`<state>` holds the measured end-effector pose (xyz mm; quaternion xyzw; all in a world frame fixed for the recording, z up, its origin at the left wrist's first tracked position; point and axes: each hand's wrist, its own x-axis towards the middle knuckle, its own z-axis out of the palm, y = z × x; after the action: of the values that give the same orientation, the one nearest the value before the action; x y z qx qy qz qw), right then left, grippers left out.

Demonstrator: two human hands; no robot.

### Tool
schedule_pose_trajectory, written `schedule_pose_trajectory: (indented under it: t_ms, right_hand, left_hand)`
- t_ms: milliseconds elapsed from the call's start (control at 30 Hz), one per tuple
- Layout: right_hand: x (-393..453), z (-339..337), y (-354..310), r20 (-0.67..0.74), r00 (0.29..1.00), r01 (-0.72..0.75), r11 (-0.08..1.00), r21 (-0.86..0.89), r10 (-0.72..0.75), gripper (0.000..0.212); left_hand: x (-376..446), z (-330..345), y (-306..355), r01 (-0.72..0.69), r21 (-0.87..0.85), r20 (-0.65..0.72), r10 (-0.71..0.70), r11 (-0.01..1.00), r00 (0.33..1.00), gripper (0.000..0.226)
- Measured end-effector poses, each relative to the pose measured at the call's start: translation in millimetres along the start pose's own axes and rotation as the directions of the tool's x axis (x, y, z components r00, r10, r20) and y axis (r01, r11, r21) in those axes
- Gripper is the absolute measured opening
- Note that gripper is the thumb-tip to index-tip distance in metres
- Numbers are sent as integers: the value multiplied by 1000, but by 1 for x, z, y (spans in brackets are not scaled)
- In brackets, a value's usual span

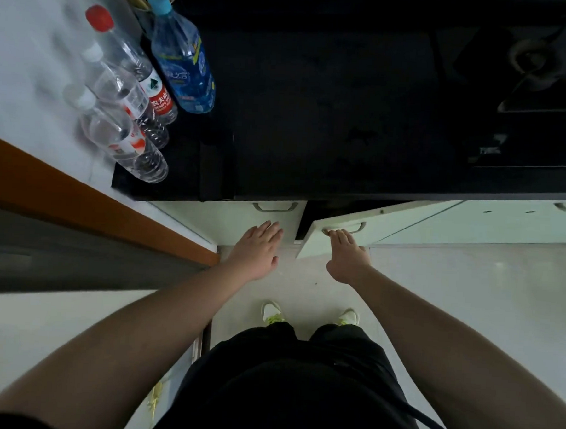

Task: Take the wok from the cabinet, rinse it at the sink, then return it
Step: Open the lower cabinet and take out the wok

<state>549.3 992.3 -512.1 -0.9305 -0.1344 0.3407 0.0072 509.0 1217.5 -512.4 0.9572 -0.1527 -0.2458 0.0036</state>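
Two hands: right hand hooks curved handle, glossy door ajar.

Both bare arms reach forward and down. The left hand is flat, fingers straight and together, palm down. The right hand stretches out with fingertips curled over a handle, wrist slightly bent inward

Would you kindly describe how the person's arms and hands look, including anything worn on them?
Both forearms are bare, with no sleeves in view. The left hand and right hand wear no gloves, and no rings, watch or markings are visible on them.
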Motion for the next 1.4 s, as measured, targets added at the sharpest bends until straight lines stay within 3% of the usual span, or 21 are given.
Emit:
schedule_pose_trajectory:
  t_ms: [300, 433, 533, 633, 767, 967, 1100, 1267, 1400]
  right_hand:
    - [-40, 34, 20, -4, 999, -34, 999, 21, 34, 66]
    - [-56, 44, 28, -10, 998, -58, 997, 49, 59, 65]
    - [-66, 54, 40, 0, 997, -78, 992, 103, 79, 70]
    - [-75, 61, 49, -9, 995, -97, 983, 153, 99, 75]
    - [-90, 63, 53, -62, 986, -131, 955, 265, 153, 103]
    - [-100, 65, 51, -11, 957, -256, 863, 436, 289, 70]
    - [-101, 70, 50, -27, 952, -260, 853, 453, 304, 66]
    - [-101, 66, 51, -39, 948, -260, 836, 483, 317, 57]
    - [-109, 67, 55, -56, 937, -272, 820, 503, 345, 54]
  left_hand:
    - [30, -9, -13, 75, -39, 84, -71, 996, 994, 68]
    - [39, -13, -3, 30, -21, -29, -31, 999, 999, 59]
    - [46, -16, 11, 75, -1, -110, -74, 997, 991, 58]
    - [57, -17, 20, 80, -33, -36, -81, 996, 996, 63]
    - [70, -22, 24, 119, -130, 23, -117, 984, 993, 68]
    - [60, -21, 26, 134, -84, 11, -134, 987, 991, 75]
    - [40, -10, 41, 123, -38, -40, -125, 992, 991, 87]
    - [16, -8, 59, 232, -91, -89, -240, 969, 967, 98]
    - [4, 2, 62, 264, -129, -85, -275, 956, 958, 86]
